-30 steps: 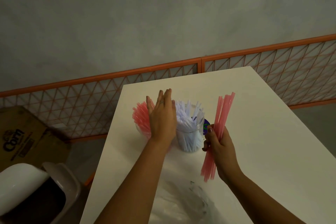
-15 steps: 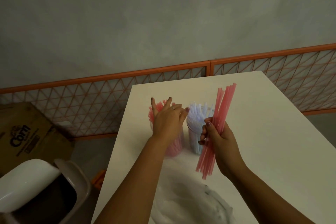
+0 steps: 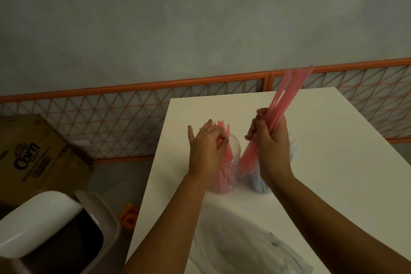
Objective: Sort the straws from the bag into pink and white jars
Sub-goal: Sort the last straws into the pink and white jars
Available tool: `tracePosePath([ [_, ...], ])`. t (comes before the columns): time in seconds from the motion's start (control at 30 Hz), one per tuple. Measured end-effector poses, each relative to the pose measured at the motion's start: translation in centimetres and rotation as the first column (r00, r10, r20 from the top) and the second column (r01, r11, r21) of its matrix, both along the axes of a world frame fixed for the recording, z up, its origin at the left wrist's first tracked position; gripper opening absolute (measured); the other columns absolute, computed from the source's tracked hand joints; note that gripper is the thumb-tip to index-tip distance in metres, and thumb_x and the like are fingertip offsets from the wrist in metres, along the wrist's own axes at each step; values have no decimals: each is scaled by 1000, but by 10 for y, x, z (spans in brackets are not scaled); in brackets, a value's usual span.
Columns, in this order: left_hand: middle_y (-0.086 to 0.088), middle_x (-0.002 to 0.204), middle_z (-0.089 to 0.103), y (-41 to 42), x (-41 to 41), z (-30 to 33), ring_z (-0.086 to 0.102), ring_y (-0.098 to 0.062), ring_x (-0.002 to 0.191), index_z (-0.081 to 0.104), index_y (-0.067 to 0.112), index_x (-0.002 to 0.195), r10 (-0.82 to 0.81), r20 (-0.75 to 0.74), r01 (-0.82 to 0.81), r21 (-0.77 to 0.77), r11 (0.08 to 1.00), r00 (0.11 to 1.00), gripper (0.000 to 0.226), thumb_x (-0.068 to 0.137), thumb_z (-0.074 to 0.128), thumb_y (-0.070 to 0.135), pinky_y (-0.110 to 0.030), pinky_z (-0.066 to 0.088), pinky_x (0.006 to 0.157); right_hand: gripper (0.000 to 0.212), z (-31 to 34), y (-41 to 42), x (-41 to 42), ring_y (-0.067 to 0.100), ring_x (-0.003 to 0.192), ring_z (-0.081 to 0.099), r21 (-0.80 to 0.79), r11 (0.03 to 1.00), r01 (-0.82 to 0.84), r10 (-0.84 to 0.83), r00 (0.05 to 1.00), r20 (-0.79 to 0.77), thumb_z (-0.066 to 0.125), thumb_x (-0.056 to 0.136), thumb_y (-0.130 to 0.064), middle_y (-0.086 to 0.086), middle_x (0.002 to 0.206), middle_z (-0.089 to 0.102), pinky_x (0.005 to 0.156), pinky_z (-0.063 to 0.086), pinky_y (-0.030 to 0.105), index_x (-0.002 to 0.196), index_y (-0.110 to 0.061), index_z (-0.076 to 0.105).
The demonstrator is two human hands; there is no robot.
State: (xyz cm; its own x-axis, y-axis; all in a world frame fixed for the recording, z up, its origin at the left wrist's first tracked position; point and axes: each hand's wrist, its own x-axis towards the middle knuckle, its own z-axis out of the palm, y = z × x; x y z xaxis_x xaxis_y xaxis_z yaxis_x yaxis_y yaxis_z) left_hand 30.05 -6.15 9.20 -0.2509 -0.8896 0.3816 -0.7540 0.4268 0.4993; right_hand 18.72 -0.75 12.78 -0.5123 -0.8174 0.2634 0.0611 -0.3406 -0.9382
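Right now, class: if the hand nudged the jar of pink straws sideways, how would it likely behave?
The jar of pink straws is tall, narrow and clear, so it would probably tip rather than slide. Packed straws likely add little weight. The left hand at its rim could steady it.

Pink straw bundle (image 3: pixel 282 100) tilted above clear pink-straw jar (image 3: pixel 224 169), white-straw jar (image 3: pixel 258 181) beside

Plain indoor room, likely a home or storage corner. Evidence: bare grey plaster wall (image 3: pixel 155 18), low orange lattice fence (image 3: pixel 111 115), white table (image 3: pixel 322 140), printed cardboard carton (image 3: pixel 33 153) on the floor, lidded waste bin (image 3: pixel 55 229) beside it.
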Motion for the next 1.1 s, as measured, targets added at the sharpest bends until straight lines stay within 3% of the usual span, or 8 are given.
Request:
tracePosePath([
  [0.1, -4, 127, 60, 2, 2, -1, 39, -17, 134, 65, 14, 92, -26, -132, 32, 44, 999, 991, 7, 87, 61, 12, -31, 14, 116, 15, 0, -20, 11, 12, 64, 47, -43, 998, 38, -38, 999, -11, 39, 97, -6, 2, 74, 47, 59, 47, 18, 97, -19, 46],
  [0.2, -4, 130, 57, 2, 3, -2, 42, -17, 131, 65, 13, 97, -22, -173, 36, 78, 996, 985, 11, 90, 57, 14, -15, 29, 100, 6, -8, -38, 21, 12, 67, 47, -42, 997, 69, -72, 996, -51, 39, 98, -9, 0, 76, 47, 61, 46, 17, 102, -11, 43],
  [0.33, -4, 120, 63, -3, 4, -6, 52, -16, 121, 66, 13, 101, -58, -204, 73, 67, 995, 977, 15, 92, 54, 15, -22, 40, 103, 3, -24, -50, 34, -3, 61, 49, -6, 999, 52, -53, 993, -105, 40, 98, -9, -5, 75, 47, 59, 45, 12, 101, -9, 41],
  [0.53, -8, 127, 60, -3, 9, -10, 46, -18, 128, 61, 7, 118, -42, -207, 45, 10, 999, 978, 28, 93, 50, 12, -15, 22, 106, 4, -51, -54, 35, -9, 66, 56, 113, 993, 23, 6, 968, -251, 48, 94, -8, -7, 76, 56, 62, 45, 5, 96, -11, 50],
  [0.73, -13, 123, 62, -8, 9, -21, 50, -25, 125, 60, 4, 120, -79, -220, 72, -40, 997, 972, 30, 90, 54, 9, -31, 35, 108, 17, -40, -51, 30, -5, 76, 60, 92, 996, 3, 23, 959, -282, 59, 88, -7, -9, 86, 61, 70, 49, 9, 100, -17, 54],
  [0.9, -6, 135, 53, -4, 11, -25, 44, -17, 129, 57, 10, 124, -68, -336, 49, -63, 997, 939, 32, 93, 51, 17, -20, 37, 105, 33, -26, -46, 24, 6, 90, 62, -4, 1000, -15, 13, 948, -319, 55, 87, 5, -8, 97, 59, 80, 52, 16, 108, -21, 49],
  [1.0, 1, 142, 44, -2, 13, -27, 32, -9, 136, 55, 14, 125, -22, -417, -11, -76, 997, 909, 41, 96, 35, 35, -10, 27, 107, 36, -26, -40, 18, -6, 108, 51, -49, 998, 38, -59, 834, -548, 47, 89, 7, -15, 112, 52, 94, 44, 15, 112, -20, 53],
  [1.1, 4, 144, 42, 0, 15, -31, 32, -2, 134, 52, 16, 128, -2, -495, -26, -49, 998, 869, 44, 97, 31, 39, -7, 28, 106, 35, -38, -32, 15, -20, 119, 34, 5, 1000, -24, 21, 725, -689, 42, 94, 3, -10, 128, 44, 100, 30, 3, 122, -14, 54],
])
